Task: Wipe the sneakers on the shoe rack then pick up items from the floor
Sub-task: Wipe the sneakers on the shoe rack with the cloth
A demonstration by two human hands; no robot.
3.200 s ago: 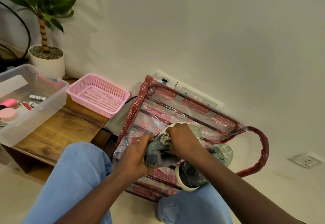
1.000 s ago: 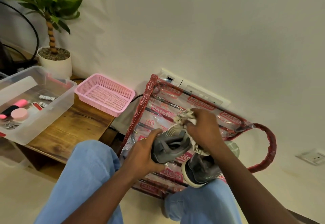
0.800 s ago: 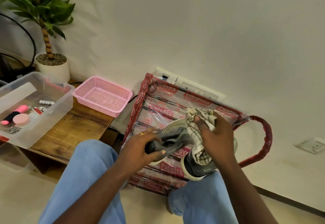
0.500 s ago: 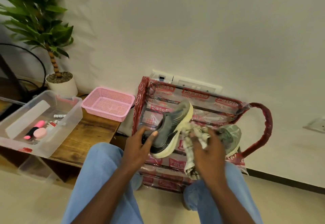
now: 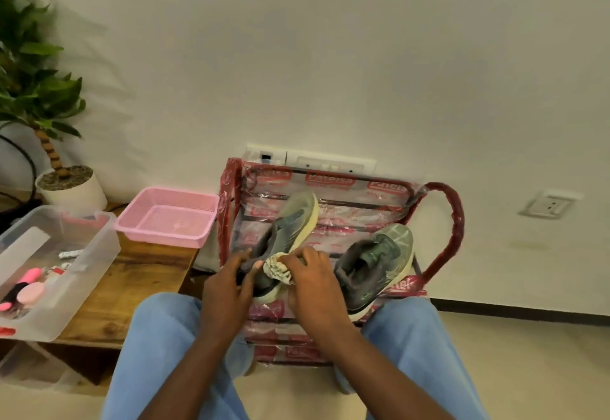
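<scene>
A grey-green sneaker with a cream sole is tilted on its side above the red, plastic-wrapped shoe rack. My left hand grips its heel end. My right hand holds a crumpled patterned cloth pressed against the sneaker's side near the sole. The second grey-green sneaker stands on the rack to the right, toe pointing towards the wall. My blue-trousered knees flank the rack's front.
A low wooden table on the left bears a pink mesh basket and a clear plastic bin with small pink items. A potted plant stands behind. Wall sockets sit low on the white wall.
The view has dropped and centred on the rack. My right hand with the cloth moved from the sneaker's toe down to its side near the heel. My left hand has kept its hold.
</scene>
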